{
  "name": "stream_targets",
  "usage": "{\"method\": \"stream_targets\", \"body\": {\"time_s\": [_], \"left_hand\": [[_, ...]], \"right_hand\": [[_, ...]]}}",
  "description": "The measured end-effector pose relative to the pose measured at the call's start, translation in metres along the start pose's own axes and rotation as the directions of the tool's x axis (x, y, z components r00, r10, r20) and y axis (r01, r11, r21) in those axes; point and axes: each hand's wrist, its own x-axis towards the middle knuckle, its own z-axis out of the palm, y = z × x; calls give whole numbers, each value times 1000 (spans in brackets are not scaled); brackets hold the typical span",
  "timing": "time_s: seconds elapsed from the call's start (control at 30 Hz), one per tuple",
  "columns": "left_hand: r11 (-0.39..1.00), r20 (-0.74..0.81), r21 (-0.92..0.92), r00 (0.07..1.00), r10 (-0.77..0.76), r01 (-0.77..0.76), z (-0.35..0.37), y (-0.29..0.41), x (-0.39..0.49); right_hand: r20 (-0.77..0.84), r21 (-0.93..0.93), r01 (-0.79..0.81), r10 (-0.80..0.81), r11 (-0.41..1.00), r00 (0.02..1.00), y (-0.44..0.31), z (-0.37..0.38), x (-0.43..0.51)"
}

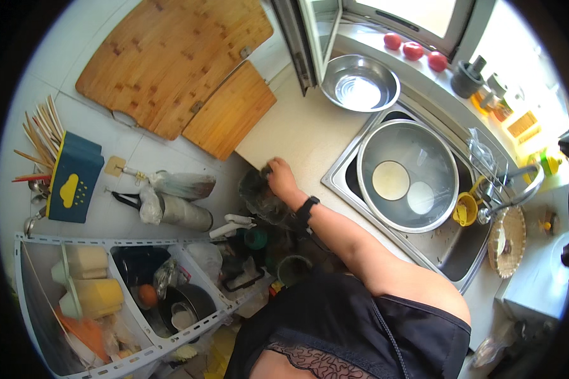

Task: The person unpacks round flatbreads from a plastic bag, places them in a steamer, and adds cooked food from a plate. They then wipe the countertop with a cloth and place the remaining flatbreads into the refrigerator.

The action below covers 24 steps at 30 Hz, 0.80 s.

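Note:
My right hand (280, 179), with a black band on its wrist, reaches past the counter's corner. Its fingers are closed on a small dark object (266, 171) that I cannot make out. Just below and left of the hand is a dark, thin plastic bag (261, 196), apparently hanging open. My left hand is out of view. To the right, a large round metal basin (367, 203) rests over the steel sink (448, 246), with liquid and two pale round shapes in it. A smaller steel bowl (334, 90) stands behind it, beside the open window frame.
Two wooden boards (170, 61) (237, 113) lean on the tiled wall. A blue utensil holder (78, 177) with chopsticks hangs at left, above a white rack (170, 338). Three tomatoes (412, 50) and a mortar (467, 79) line the sill. A woven basket (520, 241) stands right of the faucet (533, 189).

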Motion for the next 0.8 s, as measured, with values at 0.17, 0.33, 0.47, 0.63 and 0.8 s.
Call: {"method": "stream_targets", "body": {"time_s": [0.17, 0.33, 0.47, 0.63, 0.8], "left_hand": [[994, 90, 94, 995, 48, -56, -14, 10, 20], [959, 298, 215, 948, 114, -183, -25, 38, 51], [943, 550, 51, 797, 249, -329, 16, 121, 40], [900, 855, -348, 305, 420, -262, 157, 239, -82], [957, 939, -233, 216, 268, -174, 270, 261, -193]], "right_hand": [[-276, -193, -117, 61, 974, 959, -55, -58, 71], [-257, -362, 96, -198, 927, 946, -63, -107, -15], [-293, -260, 24, -102, 965, 951, -50, -138, -189], [-247, -273, 344, -411, 898, 877, -93, -151, -316], [-714, -397, -56, -270, 916, 646, -114, -212, -341]]}}
